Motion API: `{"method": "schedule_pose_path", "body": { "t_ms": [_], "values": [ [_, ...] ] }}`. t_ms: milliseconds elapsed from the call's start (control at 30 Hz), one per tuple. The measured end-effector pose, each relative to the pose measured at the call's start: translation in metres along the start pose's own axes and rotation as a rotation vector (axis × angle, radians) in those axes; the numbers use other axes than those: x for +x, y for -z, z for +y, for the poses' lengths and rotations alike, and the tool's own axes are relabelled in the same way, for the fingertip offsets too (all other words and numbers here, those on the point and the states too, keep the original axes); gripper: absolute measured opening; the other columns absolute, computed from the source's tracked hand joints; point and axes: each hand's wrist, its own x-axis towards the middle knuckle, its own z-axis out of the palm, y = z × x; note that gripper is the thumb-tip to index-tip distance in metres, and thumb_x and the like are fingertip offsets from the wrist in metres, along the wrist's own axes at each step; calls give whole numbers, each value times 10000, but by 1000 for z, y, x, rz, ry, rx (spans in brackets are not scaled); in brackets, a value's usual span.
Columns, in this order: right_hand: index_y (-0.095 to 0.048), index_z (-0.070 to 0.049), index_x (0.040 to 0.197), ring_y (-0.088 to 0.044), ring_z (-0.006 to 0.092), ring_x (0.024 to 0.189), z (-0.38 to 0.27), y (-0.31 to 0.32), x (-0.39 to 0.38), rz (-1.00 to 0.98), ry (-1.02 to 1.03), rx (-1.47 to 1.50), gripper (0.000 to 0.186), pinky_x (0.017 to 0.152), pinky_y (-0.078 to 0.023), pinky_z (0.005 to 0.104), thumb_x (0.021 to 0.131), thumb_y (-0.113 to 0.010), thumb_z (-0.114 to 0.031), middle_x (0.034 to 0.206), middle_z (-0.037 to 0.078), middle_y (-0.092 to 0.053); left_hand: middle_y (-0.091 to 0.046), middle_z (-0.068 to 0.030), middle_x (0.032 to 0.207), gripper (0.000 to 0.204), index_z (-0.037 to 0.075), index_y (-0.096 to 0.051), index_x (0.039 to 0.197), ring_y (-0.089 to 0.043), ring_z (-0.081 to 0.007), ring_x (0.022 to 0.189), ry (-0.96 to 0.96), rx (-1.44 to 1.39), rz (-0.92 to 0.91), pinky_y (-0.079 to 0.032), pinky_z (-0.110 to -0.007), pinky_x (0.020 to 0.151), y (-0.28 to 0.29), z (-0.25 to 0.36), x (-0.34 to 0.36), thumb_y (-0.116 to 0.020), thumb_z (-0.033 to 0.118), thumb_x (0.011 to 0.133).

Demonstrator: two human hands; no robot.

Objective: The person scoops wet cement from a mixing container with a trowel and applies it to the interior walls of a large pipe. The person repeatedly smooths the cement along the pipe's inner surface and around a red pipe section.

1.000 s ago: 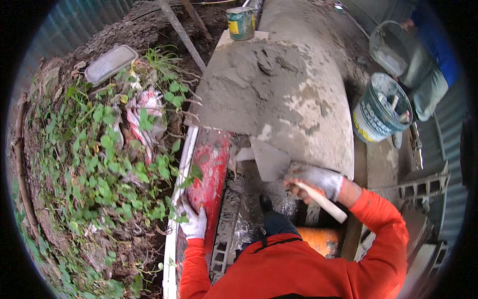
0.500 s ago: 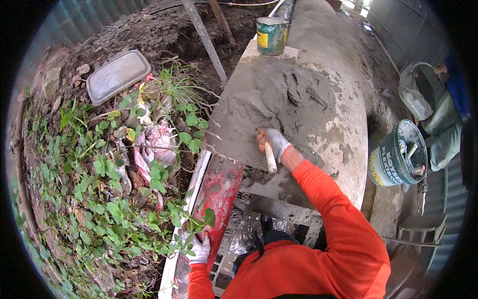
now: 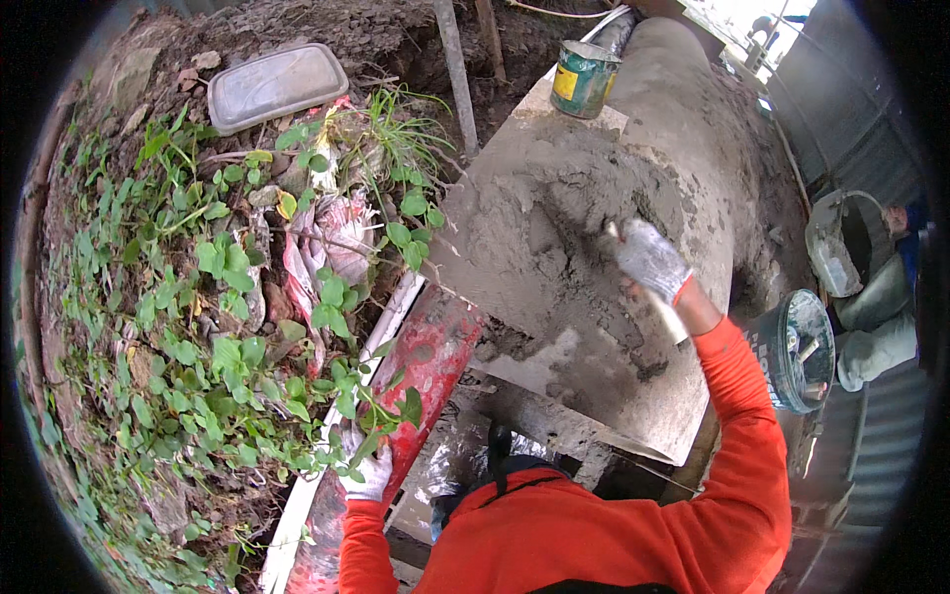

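Note:
My right hand [image 3: 648, 252], in a soiled white glove, grips a trowel with a pale handle [image 3: 669, 317] over grey wet mortar [image 3: 554, 188], which is spread on a board [image 3: 623, 416]; the blade is hidden by the hand and mortar. My gloved left hand [image 3: 368, 463] is at lower left, partly behind leaves, its fingers curled on a white rail [image 3: 302, 515] beside a scuffed red pipe [image 3: 416, 376]. A green bucket with yellow label [image 3: 579, 79] stands at the board's far end.
Plants [image 3: 178, 346], soil and a plastic lid [image 3: 277, 84] lie left. At right are a tool bucket [image 3: 792, 351], a plastic container [image 3: 836, 247] with a co-worker's hand [image 3: 896, 220] at it, and metal sheeting [image 3: 881, 455]. A metal post [image 3: 457, 79] stands behind.
My right hand moved from the near edge forward onto the mortar, then rightward across it. More mortar now covers the board's near part. My left hand stays at the rail. The view has shifted.

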Motion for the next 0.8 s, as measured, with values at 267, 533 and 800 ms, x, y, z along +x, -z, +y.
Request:
{"method": "schedule_pose_path", "body": {
  "t_ms": [267,533,800],
  "values": [
    [-804,-70,1057,-744,348,1097,96,-60,118,150,210,-915,233,899,-610,446,941,-611,-131,1150,168,-769,-487,-289,1536,698,-15,-511,1477,-382,-467,1481,-16,-126,-16,-259,-576,1243,-15,33,14,-649,442,967],
    [-712,-66,996,-626,171,572,85,-7,-2,-169,-164,293,134,485,-540,344,963,-656,-183,733,64,-645,-514,-313,1497,671,-23,-540,1443,-405,-483,1457,26,-26,40,-279,-580,1229,4,8,0,-630,454,979],
    [-621,-142,890,-512,75,523,151,-43,83,-506,-284,696,191,435,-408,285,1033,-588,-265,698,-47,-566,-556,-272,1442,693,-31,-521,1461,-463,-493,1397,-90,61,95,-343,-574,1200,-15,19,10,-656,415,948]
  ]
}}
